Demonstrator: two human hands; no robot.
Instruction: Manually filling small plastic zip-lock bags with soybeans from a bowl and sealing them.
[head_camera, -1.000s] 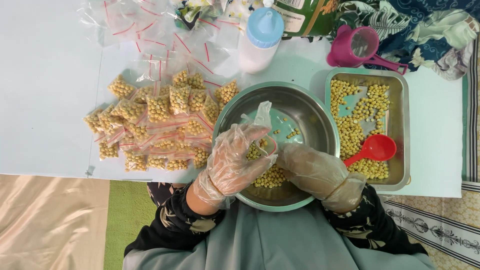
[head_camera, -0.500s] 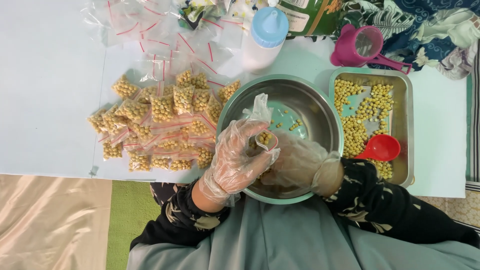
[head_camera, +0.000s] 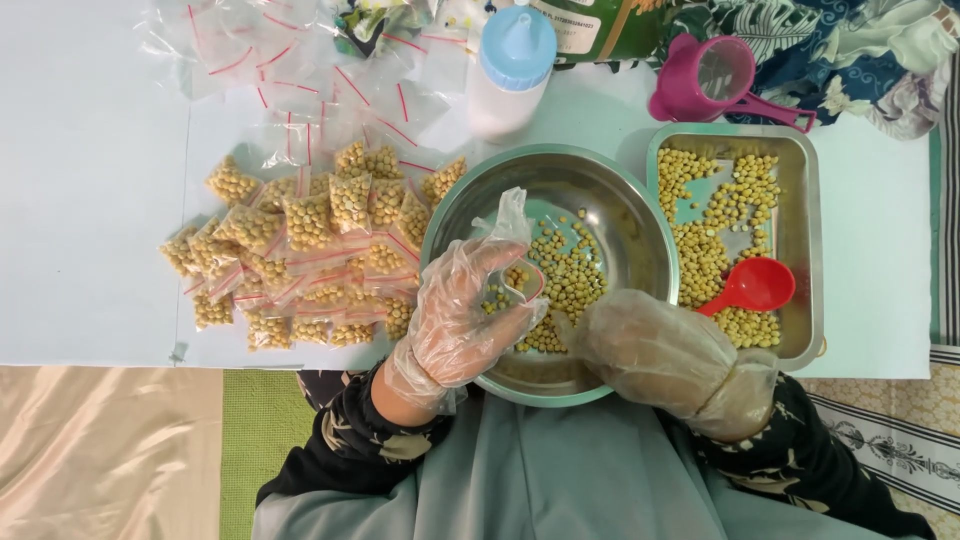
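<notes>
Lying at the far left of the pale bench (head_camera: 90, 200) is a heap of small clear bags filled with yellow beans (head_camera: 300, 250), their red zip strips showing, with a scatter of empty clear bags (head_camera: 300, 70) above them. Just right of the heap, the left hand (head_camera: 460, 320), in a thin plastic glove, hovers over the near rim of a round steel bowl (head_camera: 620, 200); its fingers (head_camera: 500, 262) are curled narrow around a small clear bag (head_camera: 512, 280), whose open mouth sticks up past the fingertips while its lower part sits pinched between thumb and fingers. Loose yellow beans (head_camera: 570, 270) lie in the bowl just beside that bag. The right hand (head_camera: 650, 350), also gloved, is blurred at the bowl's near edge; I cannot tell how its fingers stand or whether they hold anything. Behind the bowl stands a white bottle with a blue cap (head_camera: 510, 60). Further right, a rectangular steel tray (head_camera: 805, 200) holds more beans and a red scoop (head_camera: 755, 285), and a pink cup (head_camera: 710, 75) lies beyond it.
</notes>
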